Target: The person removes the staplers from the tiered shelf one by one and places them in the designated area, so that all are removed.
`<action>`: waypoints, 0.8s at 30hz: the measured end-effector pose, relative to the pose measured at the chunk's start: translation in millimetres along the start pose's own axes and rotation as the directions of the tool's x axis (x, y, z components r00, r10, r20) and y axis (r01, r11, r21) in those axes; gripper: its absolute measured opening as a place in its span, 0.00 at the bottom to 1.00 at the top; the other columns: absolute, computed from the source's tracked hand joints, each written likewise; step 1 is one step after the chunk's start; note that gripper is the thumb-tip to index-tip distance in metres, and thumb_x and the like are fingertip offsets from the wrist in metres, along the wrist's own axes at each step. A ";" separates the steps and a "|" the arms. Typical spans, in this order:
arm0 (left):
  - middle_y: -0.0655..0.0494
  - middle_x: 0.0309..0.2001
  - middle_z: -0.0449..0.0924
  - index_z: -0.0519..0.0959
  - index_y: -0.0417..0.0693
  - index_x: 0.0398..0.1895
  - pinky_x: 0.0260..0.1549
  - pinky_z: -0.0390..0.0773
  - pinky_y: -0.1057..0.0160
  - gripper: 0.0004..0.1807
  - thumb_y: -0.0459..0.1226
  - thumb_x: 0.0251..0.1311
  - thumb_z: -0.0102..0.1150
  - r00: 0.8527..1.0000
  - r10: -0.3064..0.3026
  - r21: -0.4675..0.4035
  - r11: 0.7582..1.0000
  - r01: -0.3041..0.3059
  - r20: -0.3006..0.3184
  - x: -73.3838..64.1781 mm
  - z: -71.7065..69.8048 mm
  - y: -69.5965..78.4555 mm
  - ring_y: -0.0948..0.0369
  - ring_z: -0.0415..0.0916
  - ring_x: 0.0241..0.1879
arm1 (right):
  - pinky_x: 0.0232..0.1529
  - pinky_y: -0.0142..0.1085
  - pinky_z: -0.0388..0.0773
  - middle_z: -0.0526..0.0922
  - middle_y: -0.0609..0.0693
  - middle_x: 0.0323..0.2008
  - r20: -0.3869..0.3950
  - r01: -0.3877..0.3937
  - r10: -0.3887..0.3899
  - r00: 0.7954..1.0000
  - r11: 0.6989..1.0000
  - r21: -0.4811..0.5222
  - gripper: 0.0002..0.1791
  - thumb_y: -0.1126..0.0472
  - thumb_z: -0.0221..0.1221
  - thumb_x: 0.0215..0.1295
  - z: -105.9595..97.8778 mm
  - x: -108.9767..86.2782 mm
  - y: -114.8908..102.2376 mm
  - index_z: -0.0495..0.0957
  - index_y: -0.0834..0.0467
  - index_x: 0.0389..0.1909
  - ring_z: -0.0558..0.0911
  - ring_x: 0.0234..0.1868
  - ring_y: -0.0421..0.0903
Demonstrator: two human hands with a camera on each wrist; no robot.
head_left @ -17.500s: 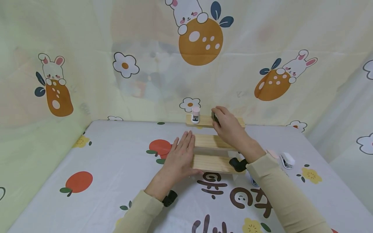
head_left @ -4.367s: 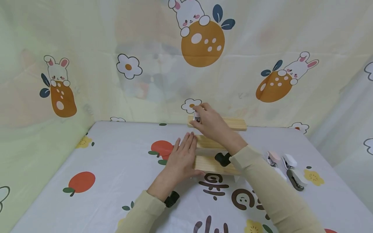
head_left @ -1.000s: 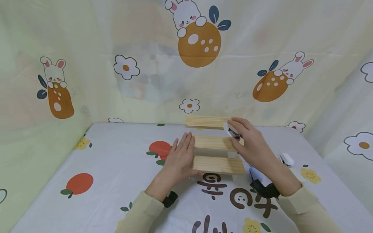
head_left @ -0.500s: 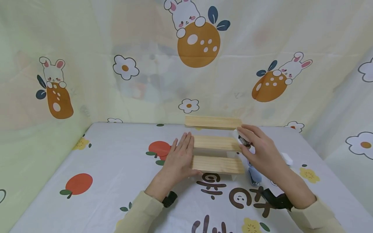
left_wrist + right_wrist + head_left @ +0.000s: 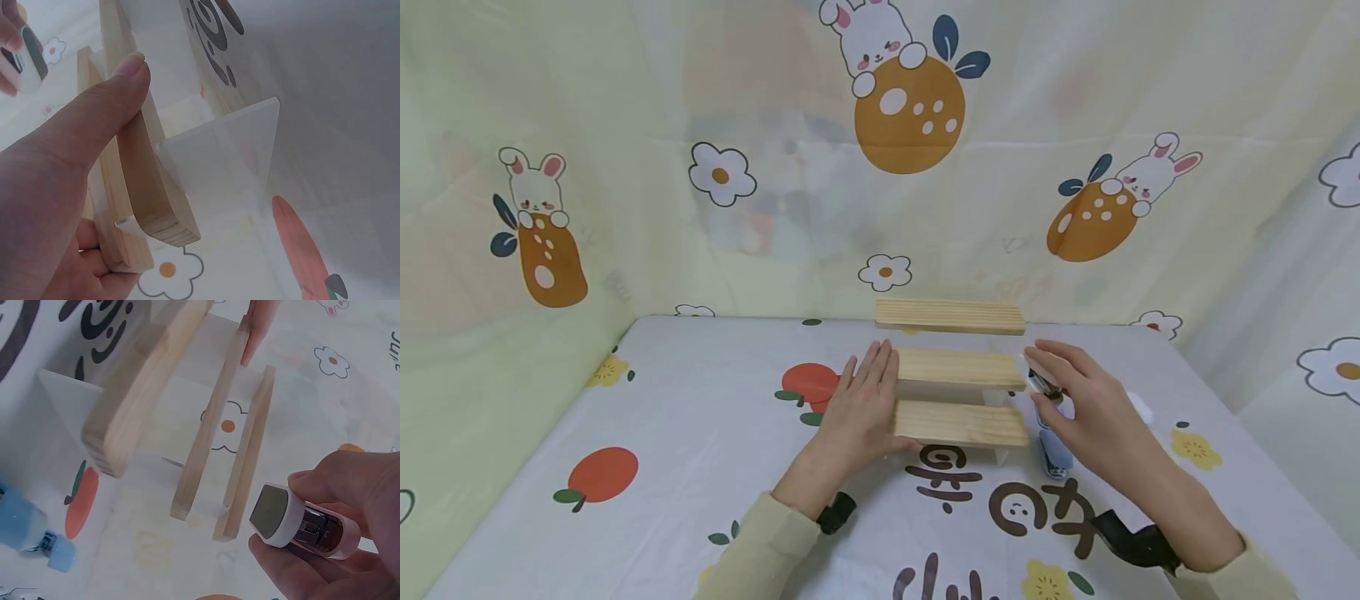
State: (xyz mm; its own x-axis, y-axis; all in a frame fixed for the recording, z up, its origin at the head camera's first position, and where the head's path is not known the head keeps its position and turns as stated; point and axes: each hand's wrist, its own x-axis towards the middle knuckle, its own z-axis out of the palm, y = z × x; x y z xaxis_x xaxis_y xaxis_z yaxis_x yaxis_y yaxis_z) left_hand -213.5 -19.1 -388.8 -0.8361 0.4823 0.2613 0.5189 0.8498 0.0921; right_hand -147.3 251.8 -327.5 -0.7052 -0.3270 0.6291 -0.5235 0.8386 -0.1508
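Observation:
My right hand [image 5: 1101,417] pinches a small white-and-pink stapler [image 5: 325,531] between thumb and fingers, just right of a three-tier wooden step rack. In the right wrist view its grey-green base pad [image 5: 272,509] faces the rack. My left hand [image 5: 861,408] rests against the rack's left end with fingers stretched out. In the left wrist view, its thumb [image 5: 103,106] presses on the front plank [image 5: 153,187]. The rack has a front plank [image 5: 962,423], a middle plank [image 5: 958,367] and a top plank [image 5: 951,317] on clear supports.
A blue stapler [image 5: 1055,454] stands on the table right of the rack. Behind my right hand a white object [image 5: 1140,407] shows partly. A patterned cloth [image 5: 700,467] covers the table, and a printed curtain [image 5: 790,233] hangs close behind the rack.
Earlier, the right hand held a dark stapler, later seen lying on the right. It then gripped the white-and-pink one on the top plank and carried it right and down. Left hand stays put.

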 end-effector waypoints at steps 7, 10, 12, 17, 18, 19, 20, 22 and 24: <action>0.45 0.80 0.47 0.49 0.37 0.78 0.77 0.50 0.48 0.73 0.66 0.34 0.76 1.000 -0.001 -0.001 1.000 0.001 0.002 -0.4 -1.2 0.6 0.52 0.44 0.80 | 0.50 0.10 0.68 0.76 0.60 0.60 0.034 -0.038 0.038 0.999 0.999 0.012 0.35 0.74 0.71 0.47 -3.0 -14.4 0.6 0.75 0.64 0.62 0.81 0.54 0.56; 0.45 0.80 0.47 0.49 0.37 0.78 0.77 0.50 0.48 0.73 0.66 0.34 0.76 1.000 0.000 0.001 1.000 0.000 0.003 -0.2 -1.1 0.8 0.52 0.44 0.80 | 0.51 0.04 0.57 0.76 0.59 0.61 0.047 -0.059 0.058 0.997 0.998 0.014 0.36 0.74 0.70 0.48 -4.3 -22.2 1.1 0.75 0.64 0.62 0.80 0.55 0.56; 0.45 0.80 0.47 0.49 0.37 0.78 0.77 0.50 0.48 0.73 0.66 0.34 0.76 1.000 -0.001 0.002 1.000 0.001 0.005 0.1 -0.8 0.8 0.52 0.44 0.80 | 0.51 0.03 0.55 0.77 0.59 0.61 0.050 -0.073 0.072 0.996 0.997 0.014 0.36 0.74 0.69 0.48 -5.2 -27.5 1.7 0.74 0.63 0.63 0.80 0.55 0.56; 0.45 0.80 0.46 0.48 0.37 0.78 0.78 0.49 0.48 0.73 0.66 0.34 0.76 1.000 -0.006 0.003 1.000 0.006 0.015 0.4 -0.5 0.9 0.52 0.43 0.80 | 0.45 0.06 0.63 0.77 0.58 0.60 0.038 -0.077 0.076 0.996 0.997 0.013 0.34 0.73 0.69 0.49 -6.1 -39.8 3.3 0.76 0.61 0.62 0.81 0.54 0.55; 0.45 0.80 0.46 0.48 0.37 0.78 0.78 0.49 0.49 0.73 0.66 0.34 0.76 1.000 -0.008 0.002 1.000 0.008 0.015 0.4 -0.5 1.0 0.52 0.43 0.80 | 0.45 0.06 0.64 0.78 0.58 0.60 0.037 -0.078 0.077 0.996 0.997 0.013 0.33 0.73 0.69 0.49 -5.7 -42.2 3.5 0.77 0.62 0.61 0.81 0.53 0.55; 0.45 0.80 0.46 0.48 0.37 0.78 0.78 0.49 0.49 0.74 0.66 0.34 0.76 1.000 -0.009 0.002 1.000 0.009 0.016 0.3 -0.5 1.1 0.52 0.43 0.80 | 0.46 0.06 0.63 0.78 0.57 0.60 0.040 -0.082 0.081 0.996 0.997 0.013 0.33 0.73 0.70 0.49 -5.3 -44.6 3.6 0.77 0.61 0.60 0.80 0.54 0.56; 0.46 0.80 0.46 0.48 0.37 0.78 0.78 0.49 0.49 0.74 0.66 0.34 0.76 1.000 -0.010 0.001 1.000 0.010 0.017 0.3 -0.5 1.1 0.52 0.43 0.80 | 0.48 0.05 0.61 0.78 0.57 0.60 0.045 -0.088 0.088 0.995 0.996 0.011 0.32 0.72 0.70 0.48 -5.0 -46.9 3.6 0.78 0.61 0.59 0.80 0.55 0.57; 0.46 0.80 0.46 0.48 0.37 0.78 0.78 0.48 0.49 0.74 0.66 0.34 0.76 1.000 -0.013 -0.003 1.000 0.013 0.018 0.3 -0.2 1.1 0.52 0.43 0.80 | 0.53 0.03 0.54 0.78 0.56 0.60 0.059 -0.114 0.114 0.992 0.993 0.007 0.32 0.72 0.70 0.48 -4.4 -51.5 3.5 0.78 0.61 0.59 0.78 0.59 0.61; 0.46 0.80 0.46 0.48 0.38 0.78 0.78 0.48 0.49 0.74 0.65 0.34 0.76 1.000 -0.015 -0.008 1.000 0.015 0.019 0.2 0.1 1.0 0.52 0.43 0.80 | 0.56 0.04 0.53 0.78 0.56 0.60 0.080 -0.147 0.146 0.986 0.989 -0.001 0.32 0.71 0.70 0.49 -4.2 -55.7 3.2 0.78 0.59 0.59 0.75 0.62 0.63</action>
State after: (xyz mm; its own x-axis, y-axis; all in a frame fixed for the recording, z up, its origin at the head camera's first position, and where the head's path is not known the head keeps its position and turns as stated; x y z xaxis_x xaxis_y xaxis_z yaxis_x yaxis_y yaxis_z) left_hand -213.2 -18.1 -388.8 -0.8470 0.4733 0.2420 0.5076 0.8554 0.1035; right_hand -107.7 274.5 -359.8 -0.8099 -0.2346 0.5377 -0.4140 0.8779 -0.2406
